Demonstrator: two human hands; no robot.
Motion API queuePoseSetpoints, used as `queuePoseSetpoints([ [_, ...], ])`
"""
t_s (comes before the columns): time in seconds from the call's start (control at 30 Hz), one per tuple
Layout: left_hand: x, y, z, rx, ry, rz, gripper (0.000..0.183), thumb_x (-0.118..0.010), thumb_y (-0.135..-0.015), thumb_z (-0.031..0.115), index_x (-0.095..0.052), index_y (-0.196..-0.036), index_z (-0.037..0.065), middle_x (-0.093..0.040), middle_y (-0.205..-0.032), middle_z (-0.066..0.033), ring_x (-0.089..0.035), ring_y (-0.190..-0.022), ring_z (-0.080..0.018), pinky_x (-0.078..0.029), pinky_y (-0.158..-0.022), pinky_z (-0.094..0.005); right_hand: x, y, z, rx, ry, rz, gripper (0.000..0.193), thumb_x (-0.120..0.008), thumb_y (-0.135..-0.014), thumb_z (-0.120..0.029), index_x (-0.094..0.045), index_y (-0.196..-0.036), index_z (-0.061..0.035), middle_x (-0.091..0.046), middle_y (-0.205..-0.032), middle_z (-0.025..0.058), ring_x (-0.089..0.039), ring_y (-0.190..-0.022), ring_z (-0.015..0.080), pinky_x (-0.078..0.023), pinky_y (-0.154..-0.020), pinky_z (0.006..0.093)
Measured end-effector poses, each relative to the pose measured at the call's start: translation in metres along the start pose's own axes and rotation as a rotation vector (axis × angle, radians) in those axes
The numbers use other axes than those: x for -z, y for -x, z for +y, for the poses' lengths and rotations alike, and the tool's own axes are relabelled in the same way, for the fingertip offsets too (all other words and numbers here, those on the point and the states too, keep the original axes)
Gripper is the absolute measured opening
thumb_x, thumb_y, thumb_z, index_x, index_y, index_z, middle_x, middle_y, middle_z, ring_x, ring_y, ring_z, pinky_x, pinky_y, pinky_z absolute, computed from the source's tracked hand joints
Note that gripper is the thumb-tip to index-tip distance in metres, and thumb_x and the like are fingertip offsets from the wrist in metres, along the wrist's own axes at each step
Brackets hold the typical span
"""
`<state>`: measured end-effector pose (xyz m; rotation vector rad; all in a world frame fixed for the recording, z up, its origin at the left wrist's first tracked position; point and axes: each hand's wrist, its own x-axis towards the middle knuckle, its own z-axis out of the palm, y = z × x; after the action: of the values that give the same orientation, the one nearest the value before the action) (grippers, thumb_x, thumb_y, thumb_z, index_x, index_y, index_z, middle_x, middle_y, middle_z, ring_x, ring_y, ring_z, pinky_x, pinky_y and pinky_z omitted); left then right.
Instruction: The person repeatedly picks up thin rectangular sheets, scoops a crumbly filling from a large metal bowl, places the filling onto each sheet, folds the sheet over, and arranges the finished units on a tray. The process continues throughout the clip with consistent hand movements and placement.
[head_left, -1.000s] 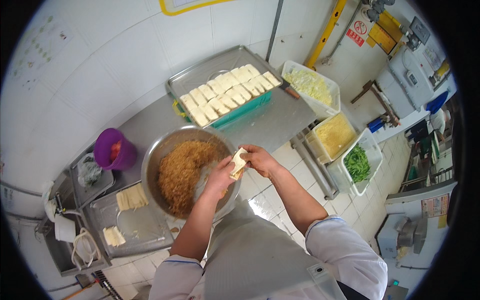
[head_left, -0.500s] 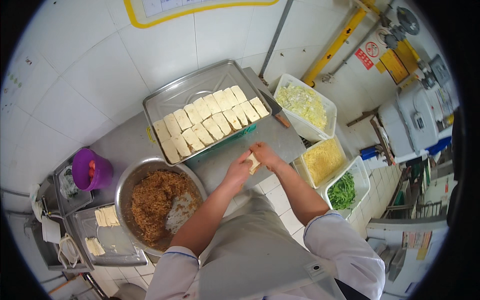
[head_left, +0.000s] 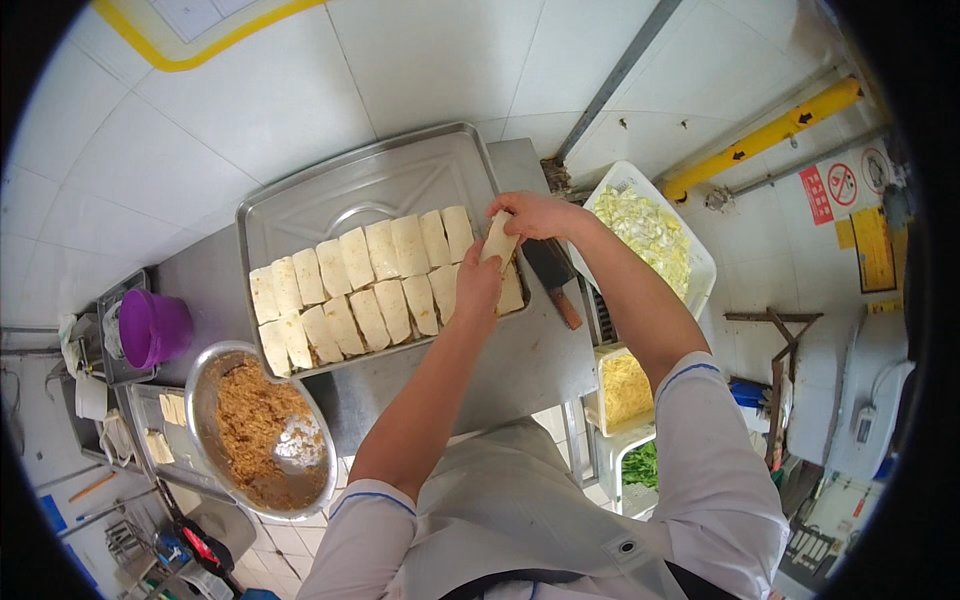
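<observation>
My left hand (head_left: 478, 287) and my right hand (head_left: 532, 215) hold a cream-coloured filled roll (head_left: 498, 240) between them, fingers closed on its two ends. They are over the right end of a metal tray (head_left: 300, 225). Two rows of similar flat pale rolls (head_left: 384, 250) lie side by side on this tray, with brown filling showing at some ends. My left hand covers part of the front row. Left of my left forearm stands a large steel bowl (head_left: 208, 372) of brown minced filling (head_left: 250, 425).
A cleaver with a wooden handle (head_left: 567, 308) lies right of the tray. Tubs of chopped cabbage (head_left: 645, 235), yellow shreds (head_left: 626, 390) and green leaves (head_left: 641, 463) stand at the right. A purple bucket (head_left: 153, 328) and a tray with pale sheets (head_left: 172, 408) are at the left.
Both hands have moved up and forward with the roll, from in front of the table's edge to the right end of the tray. The head view has shifted closer to the tray.
</observation>
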<state>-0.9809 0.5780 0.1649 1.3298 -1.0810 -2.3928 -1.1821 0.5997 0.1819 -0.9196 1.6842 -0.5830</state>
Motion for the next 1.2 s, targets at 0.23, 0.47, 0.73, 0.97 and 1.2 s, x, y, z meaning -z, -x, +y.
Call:
queuePoseSetpoints([
  [0.23, -0.025, -0.032, -0.002, -0.035, 0.070, 0.152, 0.073, -0.060, -0.098, 0.016, -0.031, -0.164, 0.004, -0.056, -0.135, -0.0077, -0.054, -0.110, -0.0180, -0.046, -0.096, -0.0336, 0.021, -0.059, -0.008, 0.082, 0.452, -0.091, 0.055, -0.062, -0.081, -0.001, -0.060, -0.135, -0.0035, -0.071, -0.116, 0.0171, -0.069, -0.102, 0.0285, -0.055, -0.084, 0.0402],
  [0.47, -0.025, -0.019, -0.003, -0.033, -0.013, 0.158, 0.073, -0.065, -0.099, 0.016, -0.032, -0.162, 0.000, -0.056, -0.141, -0.0102, -0.056, -0.119, -0.0177, -0.046, -0.101, -0.0317, 0.010, -0.078, -0.009, 0.100, 0.663, -0.048, 0.053, -0.064, -0.082, 0.000, -0.061, -0.135, -0.0044, -0.069, -0.123, 0.0205, -0.066, -0.113, 0.0385, -0.053, -0.095, 0.0444],
  [0.73, -0.008, -0.016, -0.015, -0.391, -0.579, 0.175, 0.057, -0.064, -0.101, 0.019, -0.048, -0.148, -0.007, -0.044, -0.158, -0.0219, -0.053, -0.138, -0.0312, -0.049, -0.109, -0.0378, 0.009, -0.066, 0.003, 0.284, 0.831, 0.036, 0.049, -0.065, -0.086, 0.000, -0.061, -0.134, -0.0046, -0.065, -0.125, 0.0188, -0.062, -0.118, 0.0389, -0.052, -0.100, 0.0467],
  [0.97, 0.018, 0.004, -0.027, -0.457, -0.565, 0.177, 0.051, -0.066, -0.100, 0.016, -0.053, -0.146, -0.001, -0.043, -0.159, -0.0209, -0.054, -0.138, -0.0312, -0.050, -0.108, -0.0389, -0.004, -0.059, 0.024, 0.498, 0.825, 0.162, 0.034, -0.065, -0.085, 0.001, -0.068, -0.118, -0.0022, -0.068, -0.121, 0.0166, -0.065, -0.113, 0.0382, -0.053, -0.100, 0.0445],
  [1.2, 0.096, 0.069, -0.039, -0.574, -0.461, 0.254, 0.044, -0.065, -0.101, 0.010, -0.056, -0.143, 0.002, -0.042, -0.160, -0.0183, -0.059, -0.131, -0.0268, -0.055, -0.102, -0.0362, -0.001, 0.000, -0.010, 0.438, 0.460, 0.464, 0.039, -0.068, -0.095, -0.017, -0.066, -0.132, -0.0031, -0.068, -0.127, 0.0184, -0.067, -0.114, 0.0322, -0.053, -0.101, 0.0406],
])
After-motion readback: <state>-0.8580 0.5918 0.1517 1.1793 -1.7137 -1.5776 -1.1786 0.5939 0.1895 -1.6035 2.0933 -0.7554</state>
